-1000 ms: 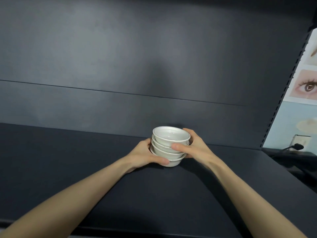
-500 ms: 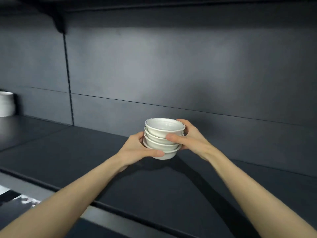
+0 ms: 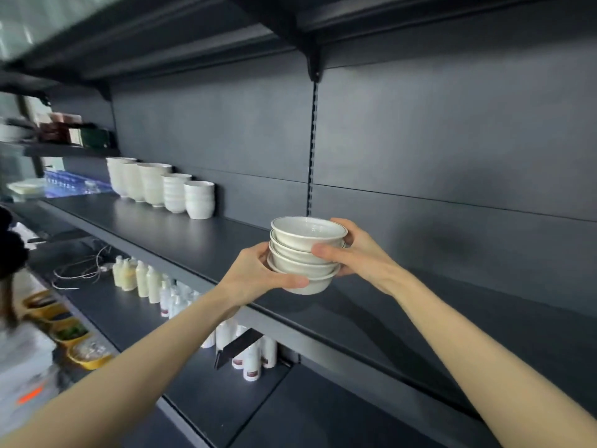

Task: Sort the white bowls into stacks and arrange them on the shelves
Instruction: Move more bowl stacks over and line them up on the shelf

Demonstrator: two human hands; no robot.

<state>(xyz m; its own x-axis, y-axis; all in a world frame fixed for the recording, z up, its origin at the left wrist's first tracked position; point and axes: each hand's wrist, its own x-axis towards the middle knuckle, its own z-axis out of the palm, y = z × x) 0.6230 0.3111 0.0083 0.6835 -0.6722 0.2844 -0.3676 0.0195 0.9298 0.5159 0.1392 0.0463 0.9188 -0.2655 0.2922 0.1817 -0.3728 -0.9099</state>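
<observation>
A stack of several white bowls (image 3: 305, 253) hangs in the air just above the dark shelf (image 3: 200, 240), near its front edge. My left hand (image 3: 258, 274) grips the stack from the left, with its thumb under the bottom bowl. My right hand (image 3: 358, 253) grips it from the right, thumb across the front. Further left on the same shelf a row of white bowl stacks (image 3: 161, 185) stands against the back panel.
A slotted upright (image 3: 311, 140) runs down the back panel behind the held stack. Another shelf (image 3: 226, 37) hangs overhead. The lower shelf holds white bottles (image 3: 145, 282). Yellow trays (image 3: 74, 344) and loose cables (image 3: 80, 270) lie at the lower left.
Both hands have lifted the stack off the shelf and carried it leftward. My view has swung left, and the row of stacks and the lower shelf have come into sight.
</observation>
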